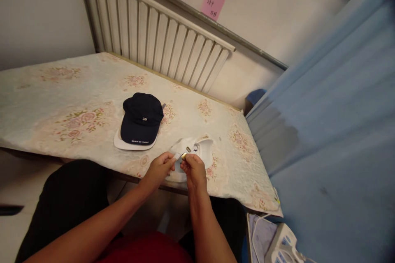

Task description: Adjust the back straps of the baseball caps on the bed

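A white cap (197,150) lies near the front edge of the bed, its back strap toward me. My left hand (159,169) pinches the white strap end of that cap. My right hand (194,171) pinches the small metal buckle (184,156) on the same strap, so both hands meet at the cap's back. Further back on the floral bed cover (61,102) sits a dark navy cap (141,118) stacked on top of another white cap (123,144), of which only the brim shows.
A white radiator (154,33) runs along the wall behind the bed, with a pink note (212,3) stuck above it. A blue curtain (333,123) hangs at the right. Some white and blue items (277,242) lie at the lower right. My dark-clothed knee (70,201) is below the bed edge.
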A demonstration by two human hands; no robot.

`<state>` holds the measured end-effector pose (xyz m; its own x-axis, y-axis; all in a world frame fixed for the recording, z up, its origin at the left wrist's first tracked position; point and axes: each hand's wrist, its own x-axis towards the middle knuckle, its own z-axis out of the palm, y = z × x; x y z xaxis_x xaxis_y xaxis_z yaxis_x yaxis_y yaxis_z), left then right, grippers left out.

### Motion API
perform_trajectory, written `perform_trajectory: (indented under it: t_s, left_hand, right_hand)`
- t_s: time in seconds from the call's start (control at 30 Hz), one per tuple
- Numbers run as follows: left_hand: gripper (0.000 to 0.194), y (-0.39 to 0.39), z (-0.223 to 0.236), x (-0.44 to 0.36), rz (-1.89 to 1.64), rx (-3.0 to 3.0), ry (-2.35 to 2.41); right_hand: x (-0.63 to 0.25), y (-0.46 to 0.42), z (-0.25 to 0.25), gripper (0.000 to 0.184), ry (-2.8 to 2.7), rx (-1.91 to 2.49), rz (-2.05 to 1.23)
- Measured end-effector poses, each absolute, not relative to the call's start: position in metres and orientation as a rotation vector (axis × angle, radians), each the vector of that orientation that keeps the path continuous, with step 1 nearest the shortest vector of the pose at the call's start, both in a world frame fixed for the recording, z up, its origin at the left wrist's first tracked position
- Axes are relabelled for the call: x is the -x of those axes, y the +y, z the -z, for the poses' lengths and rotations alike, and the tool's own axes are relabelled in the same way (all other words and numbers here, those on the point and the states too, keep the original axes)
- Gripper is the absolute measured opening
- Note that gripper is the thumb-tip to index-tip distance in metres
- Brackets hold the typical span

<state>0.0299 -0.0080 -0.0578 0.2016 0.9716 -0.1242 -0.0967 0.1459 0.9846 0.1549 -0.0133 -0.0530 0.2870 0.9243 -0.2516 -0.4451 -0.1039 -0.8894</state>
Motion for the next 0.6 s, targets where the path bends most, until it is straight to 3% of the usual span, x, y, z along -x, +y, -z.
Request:
perform_trajectory:
  t_s: [0.6]
  left_hand:
    - [0.026,-0.0112,0.0668,-0.0337,-0.962,-1.084,1.029]
  right_hand:
    - [-0.1509,-0.0121,0.0532,0.015,-0.384,1.030,-1.339]
